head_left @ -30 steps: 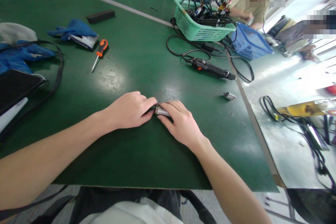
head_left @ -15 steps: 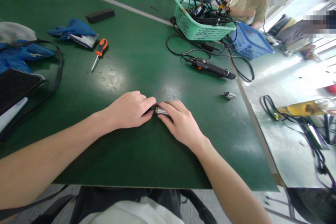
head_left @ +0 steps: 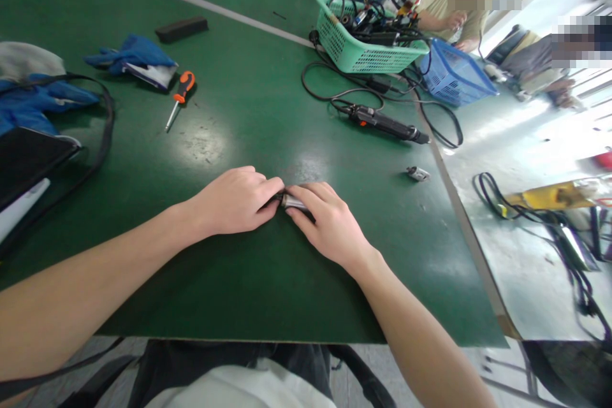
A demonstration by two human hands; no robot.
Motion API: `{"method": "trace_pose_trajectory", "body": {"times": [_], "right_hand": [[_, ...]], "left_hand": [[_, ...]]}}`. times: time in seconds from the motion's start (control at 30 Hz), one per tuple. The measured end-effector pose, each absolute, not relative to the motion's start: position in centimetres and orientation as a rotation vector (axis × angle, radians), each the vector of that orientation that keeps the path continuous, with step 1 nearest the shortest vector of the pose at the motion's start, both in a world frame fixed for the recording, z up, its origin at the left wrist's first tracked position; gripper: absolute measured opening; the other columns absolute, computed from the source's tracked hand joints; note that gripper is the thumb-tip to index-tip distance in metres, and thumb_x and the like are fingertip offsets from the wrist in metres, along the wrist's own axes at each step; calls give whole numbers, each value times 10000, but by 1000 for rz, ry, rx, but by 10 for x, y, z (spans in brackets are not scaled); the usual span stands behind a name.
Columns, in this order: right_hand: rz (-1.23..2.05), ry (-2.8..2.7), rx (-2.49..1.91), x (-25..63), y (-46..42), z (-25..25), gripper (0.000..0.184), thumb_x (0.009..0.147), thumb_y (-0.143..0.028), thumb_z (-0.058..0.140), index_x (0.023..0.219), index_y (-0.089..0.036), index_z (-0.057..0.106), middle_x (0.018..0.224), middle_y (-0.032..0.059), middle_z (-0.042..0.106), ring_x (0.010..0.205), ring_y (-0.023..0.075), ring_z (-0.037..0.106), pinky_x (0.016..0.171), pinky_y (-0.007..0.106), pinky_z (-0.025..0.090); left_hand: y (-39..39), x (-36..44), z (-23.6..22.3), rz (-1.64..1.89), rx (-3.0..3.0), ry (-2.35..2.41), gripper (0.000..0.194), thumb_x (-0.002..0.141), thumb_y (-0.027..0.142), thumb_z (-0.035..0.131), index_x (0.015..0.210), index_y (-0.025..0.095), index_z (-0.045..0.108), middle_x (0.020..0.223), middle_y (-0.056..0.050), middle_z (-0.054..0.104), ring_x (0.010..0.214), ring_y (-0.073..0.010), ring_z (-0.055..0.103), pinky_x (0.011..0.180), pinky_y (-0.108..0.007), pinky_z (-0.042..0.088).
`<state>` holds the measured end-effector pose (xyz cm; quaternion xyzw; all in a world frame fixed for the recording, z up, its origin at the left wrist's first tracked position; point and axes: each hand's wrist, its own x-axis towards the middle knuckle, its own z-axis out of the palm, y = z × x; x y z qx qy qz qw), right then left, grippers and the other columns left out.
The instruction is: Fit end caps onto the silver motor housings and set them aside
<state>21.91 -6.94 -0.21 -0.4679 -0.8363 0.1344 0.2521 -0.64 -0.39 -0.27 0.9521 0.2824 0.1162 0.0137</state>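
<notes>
Above the green table, my right hand [head_left: 329, 220] is closed around a small silver cylinder [head_left: 292, 203], most of it hidden under the fingers. My left hand [head_left: 246, 201] pinches a dark, narrow piece [head_left: 272, 199] at the cylinder's left end. The two hands almost meet, fingertip to fingertip. Whether the dark piece and the cylinder are joined, I cannot tell. To the right lies a small silver part with a dark end [head_left: 418, 173], apart from both hands.
A black electric screwdriver [head_left: 387, 124] with its cable lies beyond my hands, before a green basket [head_left: 370, 62] of tools and a blue basket [head_left: 459, 80]. Leftward are an orange screwdriver [head_left: 182, 94], a black block [head_left: 182, 29] and blue gloves [head_left: 134, 54]. Another person [head_left: 444, 9] sits behind the baskets.
</notes>
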Motion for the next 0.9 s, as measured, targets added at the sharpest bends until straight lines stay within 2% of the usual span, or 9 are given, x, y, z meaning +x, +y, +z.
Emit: {"method": "trace_pose_trajectory", "body": {"times": [0.9], "right_hand": [[377,-2286,-1299,218,-69,0,299,1060,-269,554,1337,-197,643,1216,113,705,1119,273,640,1031,452,536]], "left_hand": [[-4,-6,-2,360,2977,882,198,999,273,477,969,175,647,750,-43,702,658,-207,644,687,-354,472]]}}
